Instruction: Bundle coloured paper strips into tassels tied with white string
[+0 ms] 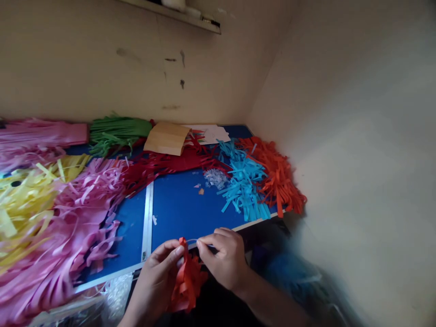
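Here at the near edge, the left hand (158, 270) has thumb and fingers pinching the top of a small orange-red fringed tassel (187, 286), its strands hanging below, and the right hand (226, 256), just to its three o'clock, presses thumb and forefinger together on a thin pale cord (191, 240) bowing across from the tassel's top. Beyond them spreads a flat blue table (180, 200); from the hands, a heap of pink fringe (98, 186) sprawls at ten o'clock, loose yellow fringe (30, 200) alongside. At one o'clock, a little pile of small clear pieces (216, 178) touches bright sky-blue fringe (243, 177), with orange fringe (275, 168) past it at two. Farther, dark red fringe (185, 159) crosses twelve, a tan rectangular sheet (166, 138) overlapping it, and green fringe (119, 129) lies at eleven.
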{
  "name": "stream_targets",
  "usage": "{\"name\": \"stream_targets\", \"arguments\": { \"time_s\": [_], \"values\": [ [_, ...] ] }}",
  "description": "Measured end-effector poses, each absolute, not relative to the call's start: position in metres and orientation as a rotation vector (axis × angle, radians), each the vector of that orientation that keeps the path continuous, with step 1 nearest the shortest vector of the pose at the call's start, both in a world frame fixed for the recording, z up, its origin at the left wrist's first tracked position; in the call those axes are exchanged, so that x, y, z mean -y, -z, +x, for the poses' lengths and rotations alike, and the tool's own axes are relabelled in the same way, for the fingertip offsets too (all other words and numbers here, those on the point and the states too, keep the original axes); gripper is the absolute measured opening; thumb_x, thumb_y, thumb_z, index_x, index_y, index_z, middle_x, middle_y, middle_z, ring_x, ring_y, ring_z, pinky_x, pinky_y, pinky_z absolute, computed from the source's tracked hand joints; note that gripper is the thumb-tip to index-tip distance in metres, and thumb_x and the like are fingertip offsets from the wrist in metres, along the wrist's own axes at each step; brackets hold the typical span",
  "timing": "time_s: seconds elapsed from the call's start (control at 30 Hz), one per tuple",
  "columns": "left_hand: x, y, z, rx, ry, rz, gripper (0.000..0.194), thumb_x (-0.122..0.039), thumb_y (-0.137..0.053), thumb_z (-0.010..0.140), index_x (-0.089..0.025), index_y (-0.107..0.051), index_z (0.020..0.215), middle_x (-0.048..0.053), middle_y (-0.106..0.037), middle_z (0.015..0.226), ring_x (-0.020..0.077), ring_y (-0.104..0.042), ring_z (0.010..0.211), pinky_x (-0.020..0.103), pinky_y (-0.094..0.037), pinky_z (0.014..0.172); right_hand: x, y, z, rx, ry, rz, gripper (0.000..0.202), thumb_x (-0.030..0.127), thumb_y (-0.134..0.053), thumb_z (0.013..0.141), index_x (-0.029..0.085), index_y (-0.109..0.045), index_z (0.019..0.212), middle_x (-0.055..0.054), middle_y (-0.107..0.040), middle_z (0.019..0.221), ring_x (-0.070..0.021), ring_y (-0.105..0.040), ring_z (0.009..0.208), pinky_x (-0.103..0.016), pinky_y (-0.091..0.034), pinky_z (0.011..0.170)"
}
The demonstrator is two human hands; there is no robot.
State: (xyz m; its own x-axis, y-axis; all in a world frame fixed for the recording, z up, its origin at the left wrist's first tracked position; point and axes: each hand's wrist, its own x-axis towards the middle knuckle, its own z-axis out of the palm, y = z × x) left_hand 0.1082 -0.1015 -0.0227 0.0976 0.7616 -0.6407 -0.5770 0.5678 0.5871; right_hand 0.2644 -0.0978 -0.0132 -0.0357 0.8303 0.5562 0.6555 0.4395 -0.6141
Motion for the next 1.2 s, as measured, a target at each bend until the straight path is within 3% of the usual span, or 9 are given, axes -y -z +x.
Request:
{"name": "stream_targets", "arguments": {
  "time_s": [0.17,0.4,0.57,0.67,0.77,0.93,1.03,1.13,1.2],
  "values": [
    [0.103,0.028,0.106,-1.095,-0.973,0.222,0.048,-0.031,-0.095,0.045,-0.017,-0.066,0.080,0.001,-0.071,0.071,0.0160,-0.068,0.057,0.024,-0.054,0.054,0.097,0.011,0.266,1.762,-0.242,-1.302,0.023,0.016,-0.061,0.084,0.019,-0.068,0.062,0.001,-0.064,0.054,-0.0109,-0.055,0.050,-0.025,-0.040,0.058],
    [0.104,0.035,0.104,-1.081,-0.943,0.315,0.043,-0.037,-0.091,0.055,-0.019,-0.065,0.084,0.000,-0.071,0.071,0.0140,-0.066,0.057,0.024,-0.053,0.055,0.102,0.009,0.265,1.805,-0.262,-1.332,0.027,0.018,-0.059,0.085,0.020,-0.067,0.059,0.001,-0.059,0.051,-0.0103,-0.050,0.049,-0.026,-0.036,0.056],
    [0.105,0.035,0.106,-1.151,-1.005,0.505,0.049,-0.038,-0.089,0.059,-0.021,-0.057,0.093,0.000,-0.072,0.077,0.0137,-0.069,0.067,0.020,-0.053,0.061,0.103,0.009,0.268,1.934,-0.383,-1.371,0.032,0.027,-0.055,0.093,0.021,-0.069,0.065,0.001,-0.061,0.056,-0.0115,-0.052,0.055,-0.026,-0.036,0.060],
    [0.109,0.037,0.104,-1.212,-1.078,0.748,0.054,-0.039,-0.085,0.064,-0.025,-0.049,0.101,-0.001,-0.073,0.081,0.0174,-0.071,0.078,0.026,-0.057,0.070,0.100,0.005,0.274,2.099,-0.614,-1.391,0.023,0.036,-0.055,0.096,0.022,-0.073,0.091,-0.003,-0.070,0.078,-0.0162,-0.062,0.075,-0.026,-0.043,0.070],
    [0.111,0.042,0.101,-1.360,-1.086,1.049,0.051,-0.042,-0.077,0.070,-0.026,-0.047,0.108,0.000,-0.073,0.082,0.0208,-0.072,0.081,0.033,-0.057,0.077,0.097,0.002,0.279,2.130,-0.877,-1.353,0.034,0.038,-0.058,0.095,0.020,-0.062,0.123,-0.006,-0.071,0.105,-0.0189,-0.065,0.097,-0.027,-0.046,0.084],
    [0.109,0.045,0.103,-1.626,-1.019,1.414,0.037,-0.042,-0.074,0.067,-0.026,-0.062,0.098,0.006,-0.075,0.094,0.0271,-0.072,0.088,0.034,-0.056,0.074,0.101,0.018,0.266,1.948,-0.713,-1.336,0.005,0.026,-0.065,0.089,0.021,-0.067,0.089,-0.001,-0.072,0.095,-0.0147,-0.066,0.089,-0.027,-0.044,0.085],
    [0.108,0.043,0.110,-1.610,-1.063,1.420,0.037,-0.037,-0.080,0.062,-0.027,-0.067,0.095,0.006,-0.075,0.093,0.0278,-0.071,0.089,0.031,-0.054,0.074,0.101,0.029,0.261,1.929,-0.509,-1.250,0.011,0.022,-0.066,0.087,0.021,-0.066,0.076,-0.001,-0.074,0.087,-0.0164,-0.066,0.085,-0.033,-0.044,0.087],
    [0.109,0.050,0.111,-1.484,-0.998,1.289,0.044,-0.034,-0.085,0.059,-0.030,-0.069,0.100,0.003,-0.075,0.085,0.0264,-0.071,0.079,0.029,-0.053,0.068,0.081,0.016,0.295,1.707,-0.720,-1.180,0.027,0.035,-0.058,0.094,0.020,-0.063,0.071,-0.002,-0.072,0.076,-0.0132,-0.062,0.061,-0.027,-0.049,0.063],
    [0.108,0.063,0.106,-1.359,-0.834,1.254,0.047,-0.031,-0.089,0.054,-0.033,-0.071,0.098,0.001,-0.076,0.085,0.0262,-0.071,0.078,0.028,-0.053,0.069,0.055,-0.011,0.349,1.409,-0.809,-1.162,0.036,0.047,-0.050,0.097,0.021,-0.061,0.075,-0.002,-0.070,0.071,-0.0105,-0.054,0.044,-0.023,-0.044,0.046]
  ]
}}
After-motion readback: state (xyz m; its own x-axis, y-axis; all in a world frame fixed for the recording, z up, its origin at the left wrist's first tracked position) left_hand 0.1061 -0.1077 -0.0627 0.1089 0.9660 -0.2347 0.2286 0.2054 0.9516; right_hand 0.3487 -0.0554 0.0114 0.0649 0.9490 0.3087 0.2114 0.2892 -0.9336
